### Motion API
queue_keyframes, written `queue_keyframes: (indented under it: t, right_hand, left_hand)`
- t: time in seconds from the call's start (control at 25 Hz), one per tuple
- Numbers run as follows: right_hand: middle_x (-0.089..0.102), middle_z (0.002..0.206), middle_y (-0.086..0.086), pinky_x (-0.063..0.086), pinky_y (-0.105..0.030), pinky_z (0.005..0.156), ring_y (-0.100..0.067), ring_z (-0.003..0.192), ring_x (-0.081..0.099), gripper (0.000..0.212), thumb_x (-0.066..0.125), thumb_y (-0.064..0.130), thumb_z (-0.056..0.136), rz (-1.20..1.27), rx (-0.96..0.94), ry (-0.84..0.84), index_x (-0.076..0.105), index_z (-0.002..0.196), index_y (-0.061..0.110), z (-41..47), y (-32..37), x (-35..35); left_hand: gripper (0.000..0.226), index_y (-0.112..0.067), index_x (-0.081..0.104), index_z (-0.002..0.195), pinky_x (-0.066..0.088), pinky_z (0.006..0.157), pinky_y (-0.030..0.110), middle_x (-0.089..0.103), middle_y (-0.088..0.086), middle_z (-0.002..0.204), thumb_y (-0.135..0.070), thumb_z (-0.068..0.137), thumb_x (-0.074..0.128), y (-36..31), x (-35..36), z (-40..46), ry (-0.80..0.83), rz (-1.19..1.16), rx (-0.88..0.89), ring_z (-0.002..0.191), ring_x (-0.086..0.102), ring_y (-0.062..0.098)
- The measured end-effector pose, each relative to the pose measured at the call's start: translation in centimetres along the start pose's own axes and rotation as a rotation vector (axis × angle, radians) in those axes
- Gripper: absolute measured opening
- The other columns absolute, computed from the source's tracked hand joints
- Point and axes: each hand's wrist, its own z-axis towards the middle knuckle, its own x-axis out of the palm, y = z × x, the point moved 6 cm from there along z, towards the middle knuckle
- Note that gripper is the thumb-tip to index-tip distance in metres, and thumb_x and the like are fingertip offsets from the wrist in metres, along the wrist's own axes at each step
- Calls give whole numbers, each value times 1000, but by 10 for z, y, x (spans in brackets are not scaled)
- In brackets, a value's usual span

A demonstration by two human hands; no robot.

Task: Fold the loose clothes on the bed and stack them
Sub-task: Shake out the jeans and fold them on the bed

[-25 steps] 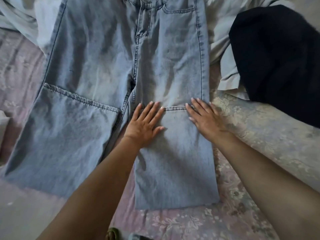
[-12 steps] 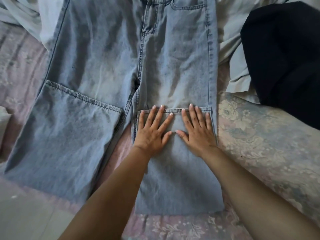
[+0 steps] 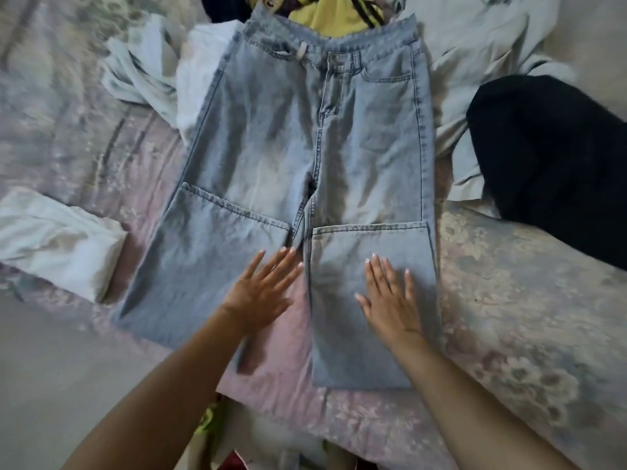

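Smoothing seems to be the step in hand: both hands lie flat with fingers straight, grasping nothing. The right hand (image 3: 390, 296) presses on the folded-up right leg (image 3: 369, 300) of the jeans (image 3: 305, 147), probably to flatten the doubled denim so the fold sets. The left hand (image 3: 259, 290) is blurred; it sits over the inner edge of the left leg (image 3: 203, 266), fingertips near the gap between the legs, and whether it touches the cloth or hovers just above it I cannot tell.

The jeans lie face up in the middle of the bed (image 3: 509, 334), waistband at the far end. Each leg is turned up on itself, its hem lying across the thigh below the crotch. The right hem runs level; the left one slants, so that leg likely wants straightening before the next fold. Keeping the legs apart and flat like this should make for a neat, even bundle.

At the near left rests a white cloth (image 3: 57, 245), roughly folded, just beside the left leg. To the right, well apart from the hands, a black garment (image 3: 549, 157) lies loose over a pale grey one (image 3: 475, 62). Left of the jeans' hip a crumpled light piece (image 3: 146, 76) lies partly under the denim. Beyond the waistband a yellow garment (image 3: 325, 18) peeks out. Most of the pile is not yet folded, so the task looks to be in its early part.
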Motion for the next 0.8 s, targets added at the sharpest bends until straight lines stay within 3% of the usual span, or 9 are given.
queue_keyframes:
  t: [0.12,0.2,0.28,0.36,0.4,0.48,0.6,0.68,0.8]
  right_hand:
    - [37,150,-6,30,-49,109,-23,138,35,74,67,43,81,94,-130,-158,40,142,13,-27,96,-19]
    - [54,137,-4,45,-45,98,-19,126,52,75,79,46,65,130,-177,-194,58,129,13,-34,166,-24]
    - [46,144,-5,37,-43,105,-19,134,41,79,73,50,71,119,-185,-189,49,137,14,-33,227,-21]
    - [18,157,-7,9,-45,114,-21,145,8,79,53,51,89,92,-192,-94,17,149,14,-28,283,-5]
    - [10,159,-7,3,-46,114,-21,145,0,78,46,52,92,73,-186,-85,9,150,14,-26,303,2]
    - [20,156,-7,15,-46,113,-20,144,15,83,49,60,85,18,-139,-54,21,149,16,-21,341,16]
    - [39,149,-6,32,-50,106,-20,137,36,89,60,69,71,-12,-127,45,39,143,21,-19,380,40]
    - [37,150,-6,33,-53,106,-21,138,35,89,63,68,69,-25,-79,45,39,143,24,-19,386,50]
    - [19,155,-8,23,-52,112,-25,143,22,83,51,62,83,-107,-10,37,20,148,21,-17,394,52]
  left_hand:
    - [66,-11,58,128,46,94,57,55,17,133,-52,82,36,49,4,-69,64,5,-7,120,55,33]
    - [76,-12,54,131,45,96,54,54,17,134,-65,76,50,85,15,-109,124,16,47,121,55,33]
    - [97,-13,57,130,46,94,57,53,18,135,-74,55,69,124,26,-137,193,10,89,121,54,34]
    - [112,-14,57,131,46,92,59,51,19,136,-80,41,71,152,38,-156,280,-4,140,123,52,34]
    - [115,-16,56,132,46,94,57,50,19,137,-82,39,69,161,46,-165,328,-8,179,125,51,33]
    - [109,-21,55,133,46,97,52,50,15,139,-81,43,69,175,64,-184,388,11,260,126,50,29]
    - [59,-24,60,127,49,95,47,56,11,133,-48,74,65,185,83,-198,218,10,355,121,55,25]
    - [42,-22,59,129,51,92,46,56,12,133,-26,91,42,186,88,-204,99,43,413,122,55,27]
    - [46,-7,62,117,57,71,39,65,16,120,-6,100,19,184,77,-208,-67,62,462,113,60,32]
